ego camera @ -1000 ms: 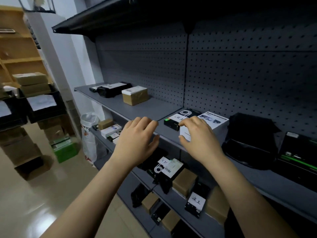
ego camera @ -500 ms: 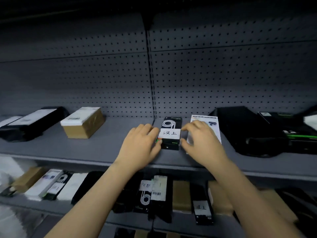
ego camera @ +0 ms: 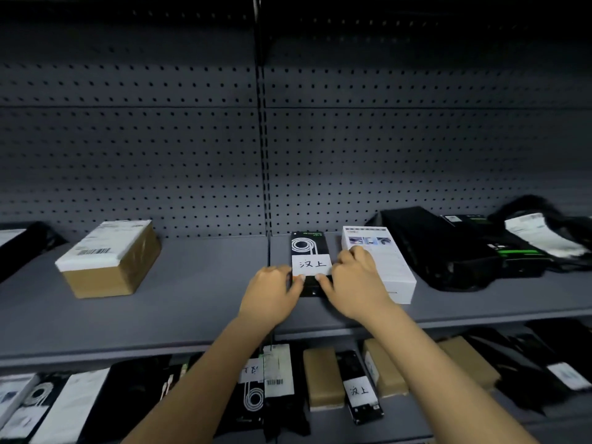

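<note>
Head view of the middle shelf (ego camera: 192, 302), which is backed by grey pegboard (ego camera: 160, 155). My left hand (ego camera: 272, 294) grips the near left corner of the black coil-printed box (ego camera: 309, 246). The thumb lies on top, just below the white handwritten label (ego camera: 311, 265), and the fingers curl down the side. My right hand (ego camera: 355, 283) takes the near right corner in the same narrow grip, its knuckles against the white carton (ego camera: 384, 267) just beside it. The box appears to lie flat near the middle of the shelf, its long axis pointing at the pegboard. I cannot tell whether it touches the white carton.

Step in hand, as I judge it: I am securing a two-handed hold before drawing the box off the shelf. The next move calls for a level, straight pull towards me, with my right fingers kept off the white carton so it is not dragged along.

Counts on this shelf, left to right:
- One black package (ego camera: 22, 245), cut off at the edge.
- One brown parcel (ego camera: 109, 261) with a shipping label.
- One black coil-printed box.
- One white carton.
- At least two black pouches (ego camera: 448, 251), overlapping and blurred, so I can give no firmer count.

The lower shelf (ego camera: 320, 421) holds three brown cartons (ego camera: 323, 376) and two more handwritten labels among dark packages too crowded to count.
</note>
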Action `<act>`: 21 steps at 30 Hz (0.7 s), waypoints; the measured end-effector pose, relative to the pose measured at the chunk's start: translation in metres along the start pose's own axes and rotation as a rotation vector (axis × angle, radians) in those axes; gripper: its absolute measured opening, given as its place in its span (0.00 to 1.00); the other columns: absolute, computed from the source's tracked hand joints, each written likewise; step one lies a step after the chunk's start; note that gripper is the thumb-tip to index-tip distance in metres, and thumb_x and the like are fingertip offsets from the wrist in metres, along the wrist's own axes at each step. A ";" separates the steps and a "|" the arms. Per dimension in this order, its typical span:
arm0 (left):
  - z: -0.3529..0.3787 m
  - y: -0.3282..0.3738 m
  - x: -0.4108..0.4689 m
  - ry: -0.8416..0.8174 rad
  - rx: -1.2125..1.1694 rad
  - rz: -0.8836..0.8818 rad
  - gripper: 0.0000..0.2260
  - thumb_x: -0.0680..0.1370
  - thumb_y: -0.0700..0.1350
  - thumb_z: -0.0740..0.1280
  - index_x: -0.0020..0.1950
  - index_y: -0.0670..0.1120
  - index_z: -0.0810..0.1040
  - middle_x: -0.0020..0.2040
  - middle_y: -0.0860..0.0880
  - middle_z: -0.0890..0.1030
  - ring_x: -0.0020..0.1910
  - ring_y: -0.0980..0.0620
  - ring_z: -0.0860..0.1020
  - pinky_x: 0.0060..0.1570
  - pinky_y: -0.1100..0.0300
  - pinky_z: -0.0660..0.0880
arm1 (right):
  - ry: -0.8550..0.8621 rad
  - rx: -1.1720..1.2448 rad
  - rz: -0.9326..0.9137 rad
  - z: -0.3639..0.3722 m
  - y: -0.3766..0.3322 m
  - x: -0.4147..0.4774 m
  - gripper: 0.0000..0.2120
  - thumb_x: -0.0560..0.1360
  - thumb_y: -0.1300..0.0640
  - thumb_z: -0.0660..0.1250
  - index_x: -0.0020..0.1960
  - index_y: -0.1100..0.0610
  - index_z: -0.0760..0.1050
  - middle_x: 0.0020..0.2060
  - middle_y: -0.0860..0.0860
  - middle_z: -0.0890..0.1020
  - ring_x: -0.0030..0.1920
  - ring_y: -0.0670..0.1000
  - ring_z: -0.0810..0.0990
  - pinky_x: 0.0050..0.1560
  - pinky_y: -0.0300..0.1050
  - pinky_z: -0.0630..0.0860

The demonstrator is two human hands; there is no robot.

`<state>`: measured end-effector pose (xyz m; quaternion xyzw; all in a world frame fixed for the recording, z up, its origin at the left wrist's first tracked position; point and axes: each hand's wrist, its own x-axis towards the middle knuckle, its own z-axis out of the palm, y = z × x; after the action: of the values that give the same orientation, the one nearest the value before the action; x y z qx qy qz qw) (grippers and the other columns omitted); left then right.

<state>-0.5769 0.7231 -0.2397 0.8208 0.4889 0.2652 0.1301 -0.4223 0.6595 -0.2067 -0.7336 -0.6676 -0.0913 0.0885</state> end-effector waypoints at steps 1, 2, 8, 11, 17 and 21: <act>0.000 0.000 0.000 0.003 -0.068 -0.035 0.14 0.80 0.53 0.62 0.51 0.45 0.80 0.45 0.47 0.82 0.46 0.48 0.78 0.45 0.52 0.76 | 0.011 0.016 0.000 0.001 -0.002 0.001 0.26 0.81 0.42 0.52 0.60 0.60 0.79 0.60 0.55 0.75 0.63 0.57 0.64 0.70 0.50 0.57; 0.000 0.000 -0.002 0.014 -0.130 -0.060 0.12 0.79 0.52 0.63 0.52 0.45 0.81 0.46 0.48 0.82 0.46 0.50 0.79 0.46 0.52 0.77 | 0.019 0.037 0.002 0.002 -0.004 0.003 0.25 0.81 0.42 0.53 0.60 0.61 0.78 0.60 0.54 0.75 0.64 0.56 0.64 0.70 0.49 0.57; -0.008 -0.004 -0.010 0.276 -0.479 -0.032 0.15 0.78 0.41 0.67 0.64 0.50 0.75 0.55 0.52 0.77 0.51 0.61 0.76 0.54 0.66 0.73 | 0.172 0.265 -0.024 0.009 -0.015 0.006 0.18 0.80 0.46 0.60 0.62 0.57 0.74 0.59 0.52 0.75 0.63 0.53 0.66 0.66 0.44 0.62; -0.014 -0.003 -0.009 0.390 -0.665 -0.008 0.17 0.78 0.37 0.67 0.64 0.50 0.73 0.58 0.53 0.74 0.57 0.62 0.76 0.59 0.62 0.75 | 0.259 0.673 0.020 0.010 -0.025 0.009 0.15 0.79 0.51 0.64 0.64 0.54 0.71 0.57 0.46 0.78 0.60 0.47 0.74 0.60 0.41 0.70; -0.030 0.004 -0.010 0.373 -0.937 -0.009 0.19 0.78 0.36 0.67 0.66 0.52 0.71 0.63 0.55 0.78 0.61 0.60 0.77 0.57 0.65 0.75 | 0.306 1.058 0.043 0.002 -0.035 0.013 0.16 0.79 0.57 0.66 0.64 0.48 0.68 0.52 0.32 0.75 0.52 0.30 0.76 0.50 0.23 0.69; -0.033 0.005 -0.008 0.465 -0.824 0.034 0.20 0.77 0.38 0.69 0.67 0.53 0.72 0.62 0.55 0.78 0.61 0.60 0.77 0.56 0.66 0.74 | 0.312 1.114 0.043 -0.001 -0.034 0.020 0.19 0.77 0.53 0.68 0.65 0.47 0.69 0.56 0.38 0.78 0.55 0.36 0.77 0.56 0.31 0.73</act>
<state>-0.5949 0.7117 -0.2125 0.6275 0.3458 0.6159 0.3277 -0.4540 0.6814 -0.2002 -0.5678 -0.5788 0.1686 0.5605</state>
